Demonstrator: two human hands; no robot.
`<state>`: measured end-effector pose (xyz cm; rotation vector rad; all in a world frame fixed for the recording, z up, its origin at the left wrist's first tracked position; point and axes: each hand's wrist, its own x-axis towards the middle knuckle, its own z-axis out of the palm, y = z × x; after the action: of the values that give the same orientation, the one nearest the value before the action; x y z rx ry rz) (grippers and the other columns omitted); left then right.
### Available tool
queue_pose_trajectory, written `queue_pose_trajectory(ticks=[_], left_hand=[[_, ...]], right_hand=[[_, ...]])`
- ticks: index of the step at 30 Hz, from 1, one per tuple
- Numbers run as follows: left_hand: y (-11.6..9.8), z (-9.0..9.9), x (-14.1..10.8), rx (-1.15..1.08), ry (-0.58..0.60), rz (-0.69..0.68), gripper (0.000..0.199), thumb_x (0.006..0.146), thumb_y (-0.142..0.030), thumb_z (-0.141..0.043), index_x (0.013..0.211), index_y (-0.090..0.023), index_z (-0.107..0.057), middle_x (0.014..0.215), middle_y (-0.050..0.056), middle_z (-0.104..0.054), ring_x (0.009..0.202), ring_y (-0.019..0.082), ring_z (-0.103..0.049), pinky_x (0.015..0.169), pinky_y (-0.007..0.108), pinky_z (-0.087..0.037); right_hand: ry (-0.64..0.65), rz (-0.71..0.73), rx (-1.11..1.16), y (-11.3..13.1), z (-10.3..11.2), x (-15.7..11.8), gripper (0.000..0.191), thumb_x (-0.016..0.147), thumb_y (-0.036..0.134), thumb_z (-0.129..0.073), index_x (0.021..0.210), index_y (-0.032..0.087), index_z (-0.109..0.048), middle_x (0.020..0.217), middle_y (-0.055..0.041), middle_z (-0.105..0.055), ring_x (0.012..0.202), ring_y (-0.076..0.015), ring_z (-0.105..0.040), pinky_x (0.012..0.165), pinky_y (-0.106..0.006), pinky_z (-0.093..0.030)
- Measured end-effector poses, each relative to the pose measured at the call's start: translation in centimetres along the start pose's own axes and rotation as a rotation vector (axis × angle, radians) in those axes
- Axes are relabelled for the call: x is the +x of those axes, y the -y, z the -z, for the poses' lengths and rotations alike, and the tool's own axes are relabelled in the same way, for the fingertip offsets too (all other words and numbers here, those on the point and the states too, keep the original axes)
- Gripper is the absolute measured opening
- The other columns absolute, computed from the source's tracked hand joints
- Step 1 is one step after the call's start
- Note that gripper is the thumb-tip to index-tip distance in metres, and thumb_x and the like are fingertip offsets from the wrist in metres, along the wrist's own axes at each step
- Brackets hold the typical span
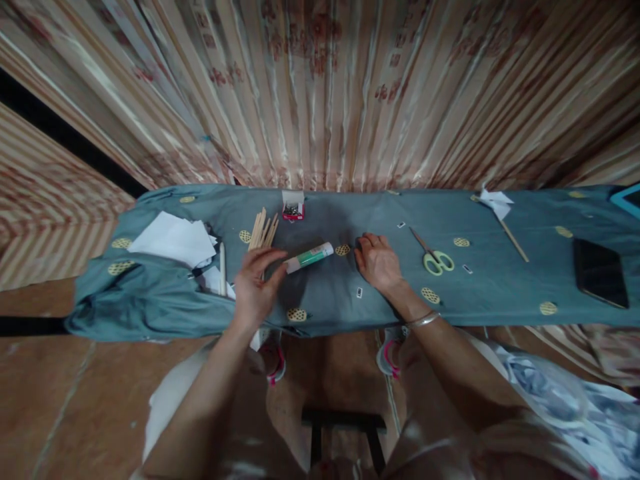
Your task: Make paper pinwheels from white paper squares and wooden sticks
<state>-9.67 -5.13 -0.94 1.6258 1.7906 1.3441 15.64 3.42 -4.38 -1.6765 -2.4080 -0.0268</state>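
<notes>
My left hand (pixel 257 280) is over the cloth with thumb and forefinger apart, their tips beside the near end of a green and white glue stick (pixel 311 257). I cannot tell whether they touch it. Behind that hand lies a bundle of thin wooden sticks (pixel 263 229). Palm down on the cloth, my right hand (pixel 379 263) has its fingers curled under; whatever may be in them is hidden. Right of it lie scissors (pixel 434 259) with pale green handles. A small red box (pixel 293 208) of metal pins stands with its lid up near the back edge.
White paper sheets (pixel 173 239) and a white pen-like stick (pixel 223 268) lie at the left. A white paper pinwheel (pixel 497 202) on a wooden stick and a dark phone-like slab (pixel 600 272) are at the right. Curtains (pixel 320 100) hang behind the cloth-covered table (pixel 505 293).
</notes>
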Motion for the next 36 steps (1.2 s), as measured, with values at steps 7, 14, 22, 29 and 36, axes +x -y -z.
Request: queue_pose_trajectory(ticks=[7,14,22,29,36], left_hand=[[6.8,6.7,2.9,0.465,-0.352,0.048,0.056,0.077,-0.032,-0.078,0.128,-0.014,-0.061,0.152,0.012,-0.045,0.150,0.043,-0.020,0.122,0.062,-0.015],[8.3,6.9,3.3,0.561,-0.315,0.205,0.050,0.072,-0.017,-0.077,0.120,-0.012,-0.062,0.148,0.019,-0.051,0.144,0.042,-0.037,0.120,0.061,-0.013],[8.0,7.1,3.2,0.476,-0.303,0.175,0.037,0.076,-0.019,-0.070,0.112,-0.017,-0.065,0.145,0.020,-0.054,0.137,0.042,-0.047,0.117,0.062,-0.017],[8.7,7.9,2.9,0.493,-0.286,0.112,0.032,0.082,-0.028,-0.066,0.110,-0.013,-0.069,0.136,0.022,-0.062,0.133,0.039,-0.053,0.114,0.055,-0.030],[10.4,8.5,2.9,0.547,-0.266,0.159,0.035,0.094,-0.032,-0.047,0.112,-0.012,-0.070,0.124,0.018,-0.071,0.133,0.035,-0.055,0.117,0.053,-0.029]], right_hand=[[0.004,-0.001,0.029,-0.1,-0.2,0.0,0.034,0.098,0.023,-0.044,0.117,0.005,-0.067,0.127,-0.0214,-0.066,0.110,-0.0319,-0.056,0.096,-0.039,-0.045],[-0.011,-0.010,0.031,-0.1,-0.3,0.0,0.033,0.097,0.023,-0.046,0.116,0.008,-0.067,0.126,-0.0199,-0.066,0.109,-0.0316,-0.056,0.094,-0.039,-0.046],[0.012,0.001,0.011,-0.1,0.1,0.2,0.033,0.097,0.023,-0.045,0.115,0.007,-0.068,0.124,-0.0197,-0.067,0.108,-0.0319,-0.057,0.095,-0.039,-0.045],[0.043,-0.024,0.009,0.2,0.4,0.2,0.033,0.098,0.023,-0.045,0.115,0.006,-0.068,0.126,-0.0205,-0.066,0.110,-0.0324,-0.056,0.096,-0.038,-0.045],[0.014,-0.001,-0.005,0.1,0.2,0.1,0.033,0.097,0.023,-0.045,0.114,0.006,-0.068,0.124,-0.0200,-0.067,0.107,-0.0320,-0.056,0.094,-0.038,-0.045]])
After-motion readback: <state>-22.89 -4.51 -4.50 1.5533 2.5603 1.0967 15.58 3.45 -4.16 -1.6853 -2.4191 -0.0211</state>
